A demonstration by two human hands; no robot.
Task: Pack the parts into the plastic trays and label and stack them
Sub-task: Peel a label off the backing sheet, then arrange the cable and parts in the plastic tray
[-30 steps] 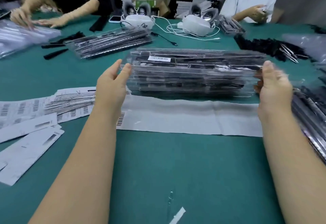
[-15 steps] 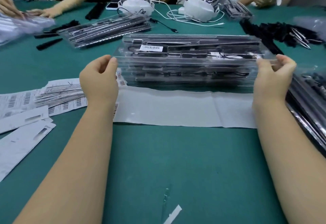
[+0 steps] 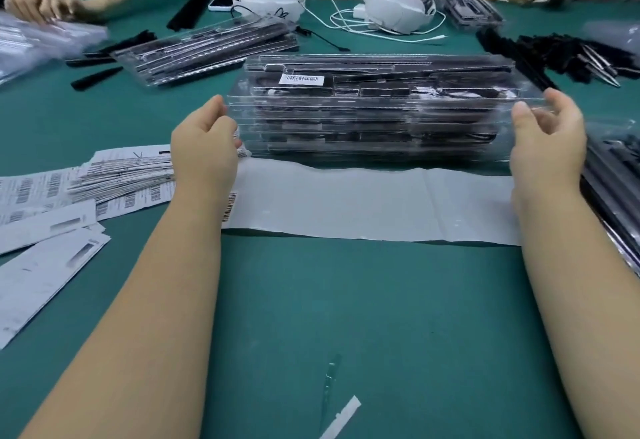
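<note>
At the left edge of the green surface point(image 3: 346, 300) lie sheets of barcode labels point(image 3: 45, 189). Next to them the left hand point(image 3: 204, 148) touches the left end of the stack of clear plastic trays point(image 3: 377, 116), with its fingers curled loosely against the tray edges; this grip looks half closed and not tight. The stack stands in the middle of the surface, on the far side of a grey sheet point(image 3: 374, 203), and its long axis runs left to right, between the two hands. One barcode label point(image 3: 301, 79) is on the top tray. The right hand point(image 3: 547, 141) holds the right end in a narrow grip, thumb in front. Both hands are equally near, so I judge the stack is to be squared or lifted from its ends.
</note>
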